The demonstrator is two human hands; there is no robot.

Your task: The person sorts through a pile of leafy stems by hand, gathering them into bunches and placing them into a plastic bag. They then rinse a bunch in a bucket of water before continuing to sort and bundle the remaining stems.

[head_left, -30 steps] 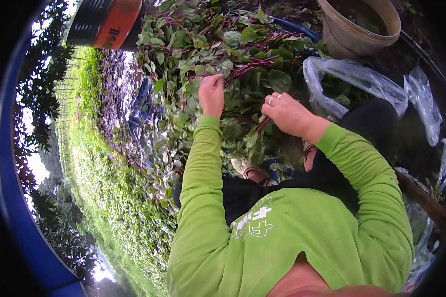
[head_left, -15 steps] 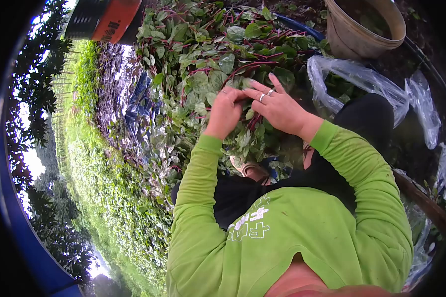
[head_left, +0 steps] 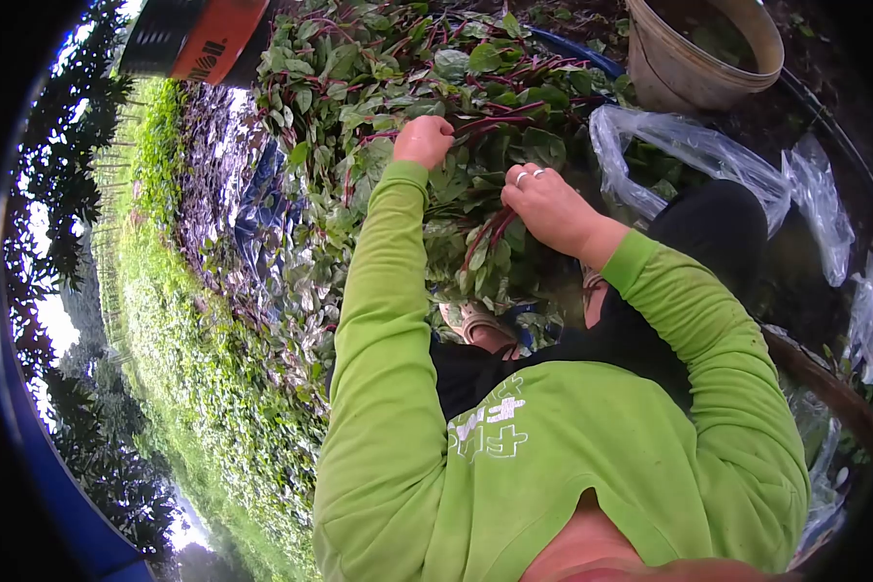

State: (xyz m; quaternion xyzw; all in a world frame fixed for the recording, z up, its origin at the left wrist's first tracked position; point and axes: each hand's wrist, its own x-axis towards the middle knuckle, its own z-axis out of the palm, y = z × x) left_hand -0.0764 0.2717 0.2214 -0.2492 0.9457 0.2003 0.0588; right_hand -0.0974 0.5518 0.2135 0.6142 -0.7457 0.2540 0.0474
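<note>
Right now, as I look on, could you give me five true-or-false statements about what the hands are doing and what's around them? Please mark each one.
1. The right hand wears rings. True.
2. That hand is empty. False: it holds red stems.
3. The left hand is near leaves. True.
4. The two hands are touching. False: they are apart.
5. Clear plastic lies near a bucket. True.
</note>
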